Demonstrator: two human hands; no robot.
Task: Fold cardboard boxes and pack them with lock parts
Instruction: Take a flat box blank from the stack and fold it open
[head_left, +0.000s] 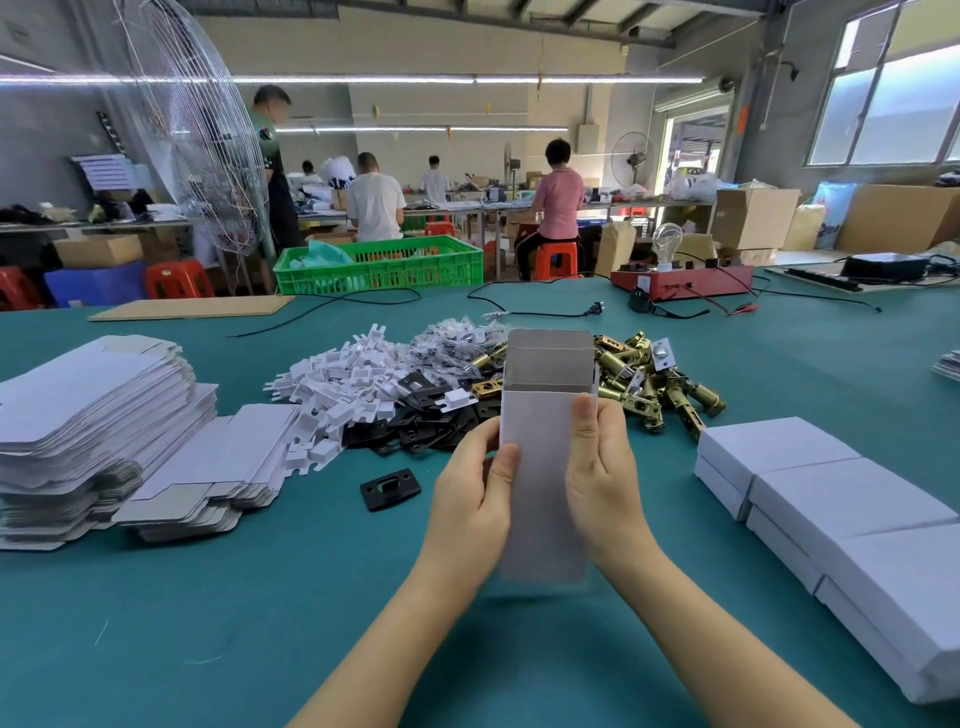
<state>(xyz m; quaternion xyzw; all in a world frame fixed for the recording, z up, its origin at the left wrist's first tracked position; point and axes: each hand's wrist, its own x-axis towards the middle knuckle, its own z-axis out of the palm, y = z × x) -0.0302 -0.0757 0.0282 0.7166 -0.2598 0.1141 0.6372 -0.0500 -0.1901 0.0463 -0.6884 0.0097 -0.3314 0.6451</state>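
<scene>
Hands (540, 483) hold box (543, 467) above teal table (208, 623).

- Bare green desk (218, 613) lies open in the near foreground, on both sides of the forearms.
- To the left, stacks of flat box blanks (98, 431) close off that side.
- To the right, a row of closed white boxes (841, 509) lines the edge.
- Straight ahead, piles of white plastic pieces (343, 384), black plates (415, 426) and brass latches (660, 384) run across the desk.
- A lone black plate (390, 488) lies in the open strip just before the piles.
- Beyond the piles, a loose black cable (540, 312) crosses the desk.
</scene>
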